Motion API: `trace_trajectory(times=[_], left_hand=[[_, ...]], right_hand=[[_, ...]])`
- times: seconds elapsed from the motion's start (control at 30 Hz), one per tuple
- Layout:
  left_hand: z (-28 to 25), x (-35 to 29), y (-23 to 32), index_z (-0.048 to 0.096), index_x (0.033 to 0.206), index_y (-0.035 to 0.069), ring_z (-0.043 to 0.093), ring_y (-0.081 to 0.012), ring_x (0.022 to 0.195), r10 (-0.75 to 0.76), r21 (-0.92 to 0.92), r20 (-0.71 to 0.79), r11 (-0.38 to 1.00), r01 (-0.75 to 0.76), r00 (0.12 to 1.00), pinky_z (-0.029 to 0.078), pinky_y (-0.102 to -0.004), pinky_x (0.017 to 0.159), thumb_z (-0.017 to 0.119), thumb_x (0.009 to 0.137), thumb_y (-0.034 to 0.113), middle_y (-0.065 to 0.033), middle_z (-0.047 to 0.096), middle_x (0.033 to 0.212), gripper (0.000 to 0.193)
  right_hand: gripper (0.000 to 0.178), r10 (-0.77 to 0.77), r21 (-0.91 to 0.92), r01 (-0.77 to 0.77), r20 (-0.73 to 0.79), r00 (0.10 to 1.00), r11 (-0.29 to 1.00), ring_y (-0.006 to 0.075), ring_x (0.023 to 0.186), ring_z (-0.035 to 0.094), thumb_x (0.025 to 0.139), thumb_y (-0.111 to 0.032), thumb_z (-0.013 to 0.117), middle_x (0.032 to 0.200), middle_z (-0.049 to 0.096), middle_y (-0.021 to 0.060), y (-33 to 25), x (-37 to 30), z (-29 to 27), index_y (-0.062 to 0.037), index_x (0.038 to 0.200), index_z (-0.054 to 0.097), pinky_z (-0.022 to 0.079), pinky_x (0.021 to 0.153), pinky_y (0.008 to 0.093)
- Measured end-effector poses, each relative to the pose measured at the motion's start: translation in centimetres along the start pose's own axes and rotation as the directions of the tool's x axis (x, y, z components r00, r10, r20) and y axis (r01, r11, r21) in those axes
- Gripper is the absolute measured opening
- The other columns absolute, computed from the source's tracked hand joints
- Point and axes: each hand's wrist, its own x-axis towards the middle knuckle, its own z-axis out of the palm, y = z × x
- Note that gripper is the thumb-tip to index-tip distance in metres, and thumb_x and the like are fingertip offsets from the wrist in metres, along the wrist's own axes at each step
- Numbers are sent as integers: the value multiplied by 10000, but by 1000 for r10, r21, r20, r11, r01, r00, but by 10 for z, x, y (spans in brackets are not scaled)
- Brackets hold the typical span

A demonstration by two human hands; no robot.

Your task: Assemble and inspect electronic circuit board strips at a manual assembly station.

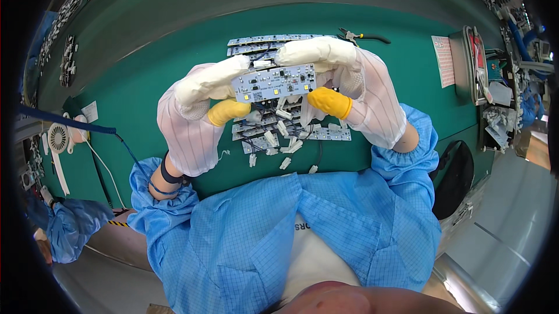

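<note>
Between my two gloved hands I hold up a white LED circuit board [275, 83] dotted with small black parts and yellow LEDs. My left hand [212, 90] grips its left end, the yellow-capped thumb at the lower edge and the white-gloved fingers above. At the other end, my right hand [326, 75] pinches it the same way. Below and behind it lies a pile of similar LED boards [330, 134] with dark wires and white plug connectors [285, 164]. More board strips [250, 41] are stacked just beyond my fingers. The board partly hides the pile.
Far right of the stack lie cutting pliers [372, 37]. A printed sheet [443, 61] and a metal tray [466, 66] stand on the right. On the left are a small fan [59, 137] and a blue cord [70, 121] leading to my left wrist. Another person's blue sleeve [73, 226] shows lower left.
</note>
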Motion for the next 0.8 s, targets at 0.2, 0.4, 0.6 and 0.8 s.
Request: trace_trajectory(times=[0.2, 0.4, 0.6, 0.8], left_hand=[[-3, -4, -8, 625, 1087, -40, 622, -167, 893, 88, 66, -4, 994, -88, 996, 502, -262, 771, 788, 685, 68, -99, 637, 1023, 447], [-1, 4, -4, 635, 1061, -37, 630, -159, 865, -48, -30, 23, 998, 49, 999, 499, -262, 771, 793, 692, 99, -94, 659, 992, 425], [-2, -6, -19, 642, 1064, -44, 628, -160, 869, -64, 28, -98, 997, 67, 993, 497, -266, 784, 785, 704, 101, -100, 658, 991, 414], [-6, -6, -15, 530, 1163, -70, 613, -208, 1000, 35, 61, 53, 997, -38, 998, 483, -318, 884, 755, 776, 141, -164, 616, 1138, 495]], right_hand=[[497, 150, 40, -150, 14, 989, 988, 148, 763, 631, 849, -249, 662, 1046, 616, 135, -8, 0, 0, 49, 1214, 504, 532, 653, 242], [522, 119, -120, -115, 22, 993, 986, 153, 790, 631, 840, -274, 677, 1066, 608, 137, -9, -1, -6, 50, 1212, 507, 539, 683, 253], [495, 39, -58, -38, 21, 999, 998, 161, 804, 630, 847, -242, 672, 1078, 606, 141, 0, -1, -5, 52, 1212, 512, 543, 708, 277], [475, 37, -98, -34, 26, 999, 995, 171, 818, 639, 850, -197, 657, 1069, 613, 145, -5, -2, -7, 59, 1218, 500, 542, 717, 286]])
